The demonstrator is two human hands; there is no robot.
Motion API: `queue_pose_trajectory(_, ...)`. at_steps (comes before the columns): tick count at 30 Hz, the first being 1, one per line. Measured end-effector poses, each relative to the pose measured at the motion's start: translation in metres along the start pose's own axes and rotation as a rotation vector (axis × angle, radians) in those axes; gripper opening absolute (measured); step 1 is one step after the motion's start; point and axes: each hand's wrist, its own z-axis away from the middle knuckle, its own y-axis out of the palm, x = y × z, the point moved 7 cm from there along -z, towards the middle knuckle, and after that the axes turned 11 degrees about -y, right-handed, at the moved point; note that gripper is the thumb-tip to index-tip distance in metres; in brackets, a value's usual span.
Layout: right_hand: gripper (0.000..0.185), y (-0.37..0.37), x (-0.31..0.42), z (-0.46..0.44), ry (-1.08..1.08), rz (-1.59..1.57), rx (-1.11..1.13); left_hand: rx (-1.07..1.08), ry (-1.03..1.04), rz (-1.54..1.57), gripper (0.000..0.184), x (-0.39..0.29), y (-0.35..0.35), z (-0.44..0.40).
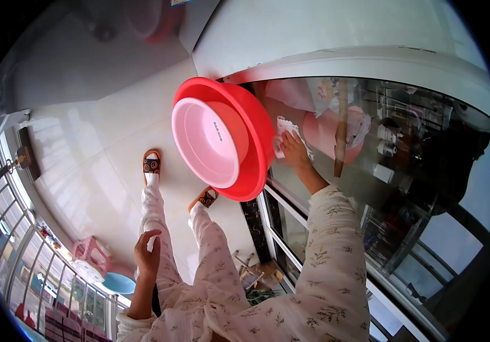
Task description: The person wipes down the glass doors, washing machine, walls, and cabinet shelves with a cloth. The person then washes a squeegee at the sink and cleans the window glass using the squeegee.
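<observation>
My right hand presses a white cloth against a dark, reflective glass pane on the right. Its fingers lie over the cloth, and part of the cloth shows beyond them. Low on the left, my left hand hangs in front of my trouser leg, loosely curled, with a gap between thumb and fingers and nothing visible in it. Beside the pane, close to my right hand, is a large red basin. A pink basin sits inside it, tilted towards me.
Pale tiles cover the floor under my slippered feet. A barred window runs along the left. Near it are a pink plastic stool and a blue basin. A grey glossy panel stands at the upper left.
</observation>
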Motion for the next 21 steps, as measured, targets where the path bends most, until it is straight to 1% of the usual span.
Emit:
queue_pose_trajectory(2,0.026,0.041,0.046,0.049,-0.132,0.096,0.045,-0.006,-0.044,0.013,0.016,-0.001,-0.002,0.005)
queue_pose_trajectory(4,0.026,0.045,0.056,0.074,-0.099,-0.047,0.166,0.008,-0.042,0.028,0.015,-0.006,0.001,0.009)
queue_pose_trajectory(5,0.026,0.032,0.053,0.077,-0.077,-0.114,0.225,0.015,-0.036,0.039,0.015,-0.010,0.005,0.010)
queue_pose_trajectory(6,0.025,0.016,0.037,0.073,-0.022,-0.172,0.177,0.029,-0.035,0.043,0.016,-0.013,0.009,0.011)
queue_pose_trajectory(7,0.023,-0.033,0.011,0.057,-0.001,-0.092,-0.024,0.036,-0.037,0.045,0.016,-0.015,0.012,0.012)
queue_pose_trajectory(8,0.024,-0.090,-0.019,0.038,0.039,-0.020,-0.174,0.047,-0.041,0.045,0.016,-0.016,0.018,0.012)
queue_pose_trajectory(10,0.027,-0.137,-0.060,0.001,0.098,0.025,-0.216,0.061,-0.055,0.036,0.016,-0.015,0.030,0.012)
queue_pose_trajectory(11,0.026,-0.147,-0.072,-0.017,0.124,0.061,-0.244,0.055,-0.046,0.041,0.016,-0.016,0.034,0.014)
queue_pose_trajectory(12,0.026,-0.145,-0.078,-0.031,0.130,0.084,-0.300,0.047,-0.035,0.046,0.016,-0.015,0.039,0.016)
queue_pose_trajectory(14,0.027,-0.104,-0.072,-0.047,0.080,0.068,-0.308,0.034,-0.024,0.040,0.016,-0.008,0.044,0.021)
queue_pose_trajectory(15,0.028,-0.081,-0.061,-0.049,0.053,0.062,-0.310,0.027,-0.024,0.034,0.016,-0.003,0.046,0.025)
queue_pose_trajectory(16,0.028,-0.058,-0.041,-0.042,0.015,0.105,-0.264,0.017,-0.020,0.035,0.016,0.003,0.047,0.033)
queue_pose_trajectory(19,0.030,0.018,0.014,-0.017,-0.062,0.070,-0.108,-0.019,-0.013,0.014,0.017,0.014,0.058,0.050)
queue_pose_trajectory(21,0.029,0.040,0.037,-0.003,-0.056,0.129,-0.173,-0.050,-0.019,0.033,0.018,0.013,0.062,0.064)
